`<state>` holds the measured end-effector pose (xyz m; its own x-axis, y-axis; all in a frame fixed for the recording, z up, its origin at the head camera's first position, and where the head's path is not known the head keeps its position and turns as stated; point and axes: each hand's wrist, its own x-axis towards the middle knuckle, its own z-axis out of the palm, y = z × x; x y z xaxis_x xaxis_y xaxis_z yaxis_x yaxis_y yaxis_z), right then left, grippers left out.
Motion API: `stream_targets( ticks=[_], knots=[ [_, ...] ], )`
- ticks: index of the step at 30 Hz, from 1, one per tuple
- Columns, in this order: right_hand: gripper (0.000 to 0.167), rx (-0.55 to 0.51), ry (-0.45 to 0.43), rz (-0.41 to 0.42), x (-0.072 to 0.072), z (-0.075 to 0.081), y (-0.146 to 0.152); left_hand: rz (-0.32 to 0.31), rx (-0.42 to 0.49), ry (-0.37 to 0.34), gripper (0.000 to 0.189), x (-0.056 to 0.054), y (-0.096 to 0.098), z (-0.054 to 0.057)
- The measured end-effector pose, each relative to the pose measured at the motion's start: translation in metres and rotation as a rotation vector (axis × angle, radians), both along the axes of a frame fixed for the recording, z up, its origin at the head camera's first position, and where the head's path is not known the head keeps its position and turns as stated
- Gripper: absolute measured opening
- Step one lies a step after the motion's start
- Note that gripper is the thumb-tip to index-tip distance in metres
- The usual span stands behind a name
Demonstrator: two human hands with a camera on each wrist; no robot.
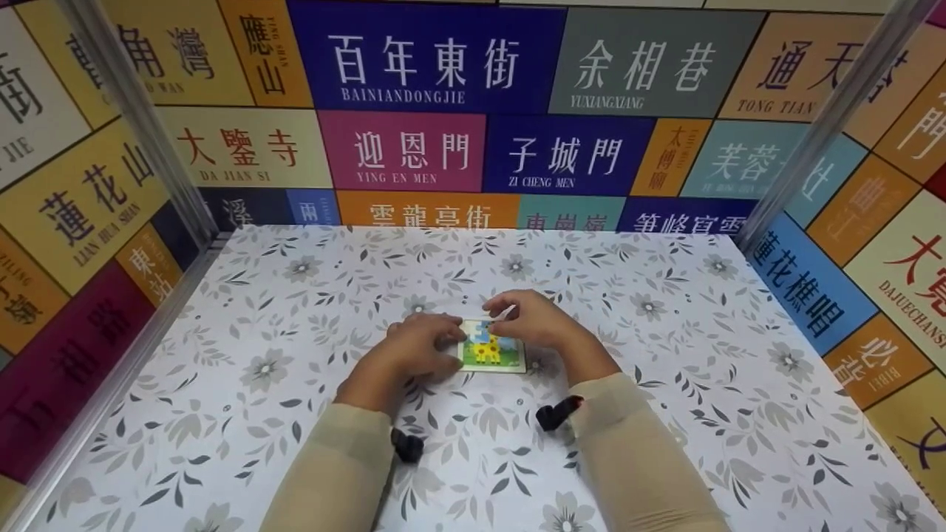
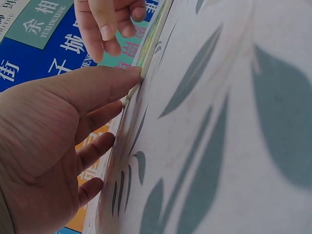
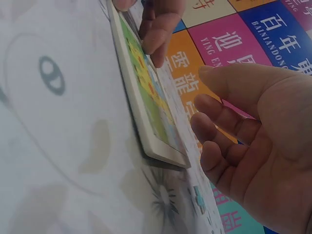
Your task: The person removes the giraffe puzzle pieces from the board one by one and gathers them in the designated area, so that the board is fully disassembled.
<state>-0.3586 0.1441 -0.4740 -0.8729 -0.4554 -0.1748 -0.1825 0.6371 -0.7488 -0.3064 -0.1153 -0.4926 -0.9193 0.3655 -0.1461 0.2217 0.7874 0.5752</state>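
Observation:
A small jigsaw puzzle point(image 1: 484, 355) with a yellow giraffe on green and blue lies flat on the table in a pale frame. My left hand point(image 1: 417, 347) holds its left side, thumb at the near corner and fingers toward the far one. In the left wrist view the left thumb point(image 2: 112, 83) meets the frame's edge. Over the puzzle's far right part hovers my right hand point(image 1: 532, 318), fingers loosely bent with nothing between them. A small blue-green piece point(image 3: 199, 199) lies on the table beyond the frame in the right wrist view; in the head view it is hidden.
A white cloth with grey flowers and leaves covers the table point(image 1: 295, 443). Panels with coloured street-name signs point(image 1: 421, 55) stand behind and on both sides, with clear corner posts point(image 1: 813, 133) between them.

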Motion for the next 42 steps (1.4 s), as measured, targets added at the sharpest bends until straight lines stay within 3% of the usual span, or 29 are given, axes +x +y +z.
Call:
stream_targets(
  ticks=[10, 20, 34, 42],
  knots=[
    [0.042, 0.074, 0.021, 0.044, 0.001, -0.014, -0.009, 0.005, 0.013, -0.012, 0.041, 0.001, -0.001, -0.001],
    [0.044, 0.143, 0.047, 0.095, 0.003, -0.014, -0.011, -0.007, 0.007, 0.013, 0.038, -0.001, 0.000, -0.001],
    [0.038, 0.124, 0.023, 0.038, 0.005, -0.012, -0.013, -0.010, 0.007, 0.028, 0.039, 0.000, -0.001, 0.001],
    [0.047, 0.074, -0.064, -0.087, -0.002, -0.015, -0.014, -0.007, 0.015, 0.022, 0.041, 0.001, -0.001, 0.002]
  ],
)
